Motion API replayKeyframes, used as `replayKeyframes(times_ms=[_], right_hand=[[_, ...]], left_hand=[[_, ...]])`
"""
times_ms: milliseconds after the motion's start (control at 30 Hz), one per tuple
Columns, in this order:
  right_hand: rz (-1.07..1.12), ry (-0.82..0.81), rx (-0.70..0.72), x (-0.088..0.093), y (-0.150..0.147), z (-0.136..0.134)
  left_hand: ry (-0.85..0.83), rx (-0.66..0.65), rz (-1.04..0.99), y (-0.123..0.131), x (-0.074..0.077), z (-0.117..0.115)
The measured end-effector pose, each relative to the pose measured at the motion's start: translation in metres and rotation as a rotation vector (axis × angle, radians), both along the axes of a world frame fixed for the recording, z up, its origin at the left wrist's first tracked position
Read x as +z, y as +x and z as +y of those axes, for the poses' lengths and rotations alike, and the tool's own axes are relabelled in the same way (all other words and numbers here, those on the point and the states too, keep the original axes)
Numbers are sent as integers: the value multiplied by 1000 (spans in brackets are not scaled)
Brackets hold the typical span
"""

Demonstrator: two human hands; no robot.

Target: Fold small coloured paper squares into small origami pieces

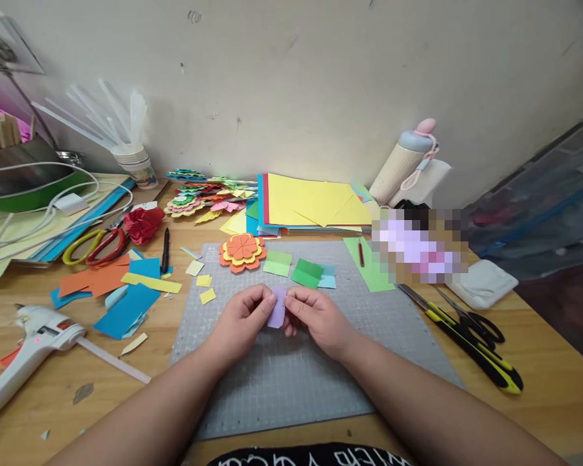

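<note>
A small lilac paper piece is pinched between both hands over the grey cutting mat. My left hand grips its left edge with closed fingers. My right hand grips its right edge the same way. Just beyond the hands lie an orange and yellow paper flower, a light green folded paper, a dark green folded paper and small yellow scraps.
A white glue gun lies at the left. Blue and orange offcuts, red-and-yellow scissors and a black pen are left of the mat. Black scissors and a yellow-black cutter lie right. Stacked coloured paper, finished flowers and a bottle stand behind.
</note>
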State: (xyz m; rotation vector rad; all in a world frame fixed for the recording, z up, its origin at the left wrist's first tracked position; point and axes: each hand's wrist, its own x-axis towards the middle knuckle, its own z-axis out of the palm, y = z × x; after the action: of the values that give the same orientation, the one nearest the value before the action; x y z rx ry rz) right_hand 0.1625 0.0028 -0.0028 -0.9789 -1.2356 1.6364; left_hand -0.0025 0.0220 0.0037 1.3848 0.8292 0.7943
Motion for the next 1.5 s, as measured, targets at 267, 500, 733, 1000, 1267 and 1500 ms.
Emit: replayKeyframes(times_ms=[267,500,733,1000,1267,1500], right_hand=[[-90,56,-99,-3,2,-1],[-67,91,-47,1,2,-2],[-26,102,55,3,2,-3],[-27,109,80,0,3,-3],[-62,126,44,-1,3,-5],[-144,143,-71,-1,1,-8]], left_hand=[[0,45,24,0,-6,-1],[-55,45,17,-3,-3,0],[-121,-40,-100,-6,-4,0],[-157,-88,-174,-7,-4,-1],[-155,-69,-160,-6,-3,-1],[-156,-72,-98,-2,1,-4]])
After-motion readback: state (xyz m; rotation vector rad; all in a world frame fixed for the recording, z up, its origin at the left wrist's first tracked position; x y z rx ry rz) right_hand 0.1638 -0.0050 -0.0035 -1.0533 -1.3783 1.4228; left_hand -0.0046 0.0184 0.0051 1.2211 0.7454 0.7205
